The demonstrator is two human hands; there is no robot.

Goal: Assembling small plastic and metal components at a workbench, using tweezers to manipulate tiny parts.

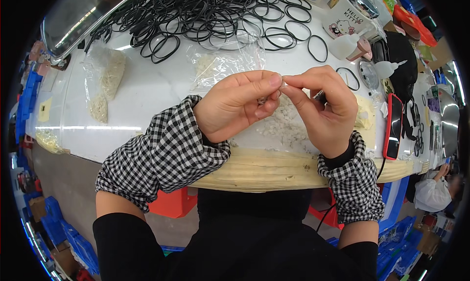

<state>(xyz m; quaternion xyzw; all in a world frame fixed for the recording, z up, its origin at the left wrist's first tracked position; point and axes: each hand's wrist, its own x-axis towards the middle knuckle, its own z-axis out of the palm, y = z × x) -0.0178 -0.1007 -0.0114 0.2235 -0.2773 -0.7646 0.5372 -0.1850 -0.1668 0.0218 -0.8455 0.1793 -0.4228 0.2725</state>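
Observation:
Over the near part of the white table, my left hand point(240, 102) and my right hand point(327, 109) meet, thumbs and fingertips pinched together. Whatever sits between the fingertips is tiny and whitish, too small to name. Below them is a scattered heap of small whitish pieces point(289, 129). Just beyond my left hand lies a clear plastic bag point(210, 68) with more pale pieces in it. A pile of thin black rubber-like rings point(196, 16) covers the far side of the table. Checkered sleeve covers wrap both forearms.
Another bag of pale pieces point(113, 75) lies at the left. On the right are a white cup point(342, 24), a squeeze bottle point(345, 46) and a red-cased phone point(393, 126) with a cable. Yellowish padding point(254, 171) lines the table's front edge. Red stools point(174, 202) stand beneath.

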